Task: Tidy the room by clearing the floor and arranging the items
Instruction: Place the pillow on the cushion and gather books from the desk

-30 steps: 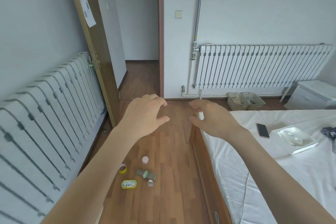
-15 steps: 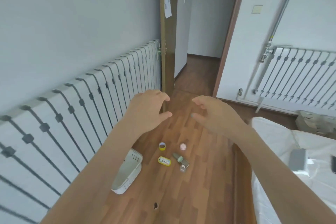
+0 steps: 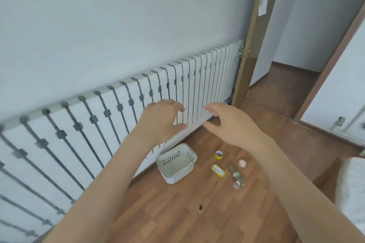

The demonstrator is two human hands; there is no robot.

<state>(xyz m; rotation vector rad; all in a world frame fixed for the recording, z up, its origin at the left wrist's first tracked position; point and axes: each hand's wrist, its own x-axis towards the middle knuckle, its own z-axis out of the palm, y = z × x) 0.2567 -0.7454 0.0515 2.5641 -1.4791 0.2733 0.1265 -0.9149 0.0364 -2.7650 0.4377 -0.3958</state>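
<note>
White radiator (image 3: 118,124) runs along the left wall, with wood floor (image 3: 197,227) beside it and a bed corner (image 3: 351,183) at the right. Basket (image 3: 176,163) sits at the radiator foot and looks tilted, so a careless drop-in could tip or skid it. Left hand (image 3: 160,122) and right hand (image 3: 233,124) hang above it, fingers loosely curled, holding nothing, well clear of the floor. The clutter is just right of the basket: yellow case (image 3: 218,170), green bottle (image 3: 234,172), yellow roll (image 3: 219,155), pink jar (image 3: 242,163), clear jar (image 3: 238,183). Round ones could roll under the bed if nudged, and the clear jar may crack if dropped. Dark speck (image 3: 200,207) nearest us is easy to miss.
</note>
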